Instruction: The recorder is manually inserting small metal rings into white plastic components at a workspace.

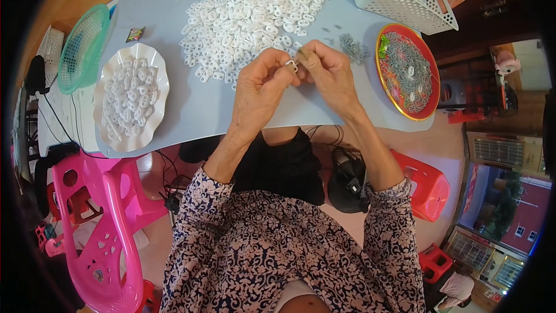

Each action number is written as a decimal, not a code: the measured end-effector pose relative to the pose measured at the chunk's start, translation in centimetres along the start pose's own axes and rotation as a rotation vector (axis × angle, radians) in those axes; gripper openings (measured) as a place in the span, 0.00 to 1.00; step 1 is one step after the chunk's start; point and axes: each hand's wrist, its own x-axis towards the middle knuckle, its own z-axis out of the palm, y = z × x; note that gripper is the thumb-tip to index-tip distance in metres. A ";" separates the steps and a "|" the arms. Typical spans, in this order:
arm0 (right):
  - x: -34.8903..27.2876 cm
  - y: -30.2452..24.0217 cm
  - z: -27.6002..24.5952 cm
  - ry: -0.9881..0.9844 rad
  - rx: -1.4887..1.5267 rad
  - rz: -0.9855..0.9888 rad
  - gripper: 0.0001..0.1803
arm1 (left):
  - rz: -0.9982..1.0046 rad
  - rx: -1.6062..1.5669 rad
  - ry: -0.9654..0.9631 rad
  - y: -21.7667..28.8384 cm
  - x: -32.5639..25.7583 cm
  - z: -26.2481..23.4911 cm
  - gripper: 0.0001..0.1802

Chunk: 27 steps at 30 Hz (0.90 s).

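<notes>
Two bare hands meet at the near edge of a broad pile of loose white oval pieces (255,6), which serves as the landmark here. The left hand (259,87) pinches a small white piece (292,65) between thumb and forefinger, just nearer the wearer than the pile. The right hand (331,75) is closed in a pinch against it; whether those fingertips grip something smaller cannot be told. Both hold it high and close together, probably so the eyes can guide fine fingertip work.

Left of the pile, a scalloped white dish (164,90) holds more white pieces, its raised rim likely keeping them apart from the heap. Right of the pile, a red tray (431,104) with a gold rim contains tangled grey bits (411,61), perhaps because such thin parts would scatter on the grey tabletop (194,113). One grey clump (352,47) lies loose between pile and tray, seemingly for easy reach of the right hand.
</notes>
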 end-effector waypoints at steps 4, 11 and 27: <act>-0.2 -0.8 0.1 -0.031 -0.031 -0.031 0.08 | -0.062 -0.022 0.001 0.3 -0.1 -0.4 0.02; -0.5 0.5 0.0 0.015 -0.105 -0.031 0.07 | -0.096 -0.040 -0.010 -0.2 -0.4 -0.2 0.03; -0.3 -0.2 -0.1 -0.028 -0.043 -0.093 0.04 | -0.021 0.003 0.046 0.1 -0.7 -0.3 0.02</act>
